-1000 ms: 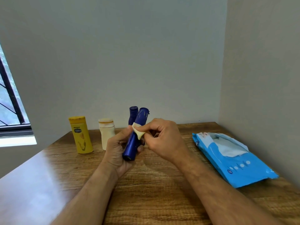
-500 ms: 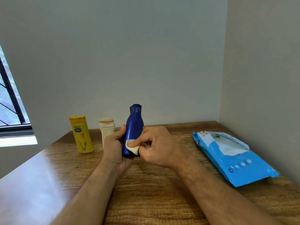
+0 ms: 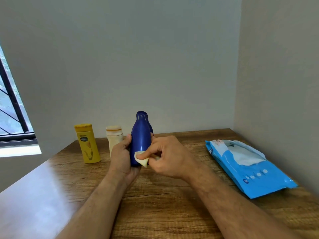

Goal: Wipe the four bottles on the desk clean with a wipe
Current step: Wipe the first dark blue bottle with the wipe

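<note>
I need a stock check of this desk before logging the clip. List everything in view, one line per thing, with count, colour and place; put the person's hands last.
held blue bottle: 1, dark blue, upright in the left hand, mid-desk
second blue bottle: 1, dark blue, mostly hidden right behind the held one
yellow bottle: 1, yellow, standing at back left of the desk
cream bottle: 1, off-white, standing right of the yellow bottle
wipe: 1, pale cream, against the held blue bottle's lower part
wipes pack: 1, light blue, lying flat at right, flap open
desk: 1, brown wood grain
window: 1, dark frame, far left
left hand: 1, grips the held blue bottle
right hand: 1, pinches the wipe
</note>
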Tool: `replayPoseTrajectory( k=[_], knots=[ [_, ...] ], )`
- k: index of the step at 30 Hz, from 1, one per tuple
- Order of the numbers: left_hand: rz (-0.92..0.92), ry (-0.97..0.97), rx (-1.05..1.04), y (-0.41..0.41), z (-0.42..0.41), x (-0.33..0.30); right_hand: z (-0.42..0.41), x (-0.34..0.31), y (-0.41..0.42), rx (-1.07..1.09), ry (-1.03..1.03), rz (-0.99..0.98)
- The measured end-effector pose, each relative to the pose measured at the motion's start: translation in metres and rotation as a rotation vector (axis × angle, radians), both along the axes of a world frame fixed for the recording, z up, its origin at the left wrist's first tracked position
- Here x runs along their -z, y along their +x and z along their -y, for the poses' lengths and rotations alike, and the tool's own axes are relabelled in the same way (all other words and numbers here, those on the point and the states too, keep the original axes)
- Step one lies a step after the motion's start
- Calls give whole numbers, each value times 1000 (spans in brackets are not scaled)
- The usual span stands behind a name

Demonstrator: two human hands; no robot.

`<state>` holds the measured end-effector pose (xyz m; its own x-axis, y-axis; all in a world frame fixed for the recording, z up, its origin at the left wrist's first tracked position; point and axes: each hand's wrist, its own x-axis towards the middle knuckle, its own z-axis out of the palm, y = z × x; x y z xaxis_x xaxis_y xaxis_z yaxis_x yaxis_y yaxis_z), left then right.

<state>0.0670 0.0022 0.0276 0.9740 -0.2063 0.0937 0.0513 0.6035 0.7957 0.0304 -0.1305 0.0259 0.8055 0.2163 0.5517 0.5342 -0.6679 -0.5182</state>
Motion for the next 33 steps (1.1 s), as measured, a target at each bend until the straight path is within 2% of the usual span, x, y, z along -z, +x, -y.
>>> replayPoseTrajectory(
  k=[9, 11, 15, 18, 24, 27, 33],
  knots=[
    [78, 76, 45, -6, 9, 3, 11, -8, 2, 288, 178, 165],
    [94, 89, 46, -5, 7, 4, 10, -7, 1, 237, 169, 115],
    [81, 32, 36, 0, -3, 3, 2, -5, -5, -13, 108, -94],
    [69, 19, 36, 2, -4, 3, -1, -3, -3, 4, 74, -59],
    [112, 100, 40, -4, 4, 5, 6, -9, -2, 263, 265, 182],
    [121, 138, -9, -4, 4, 7, 7, -12, -5, 229, 318, 176],
    [71, 109, -23, 3, -1, 5, 3, -5, -5, 22, 126, 30]
  ],
)
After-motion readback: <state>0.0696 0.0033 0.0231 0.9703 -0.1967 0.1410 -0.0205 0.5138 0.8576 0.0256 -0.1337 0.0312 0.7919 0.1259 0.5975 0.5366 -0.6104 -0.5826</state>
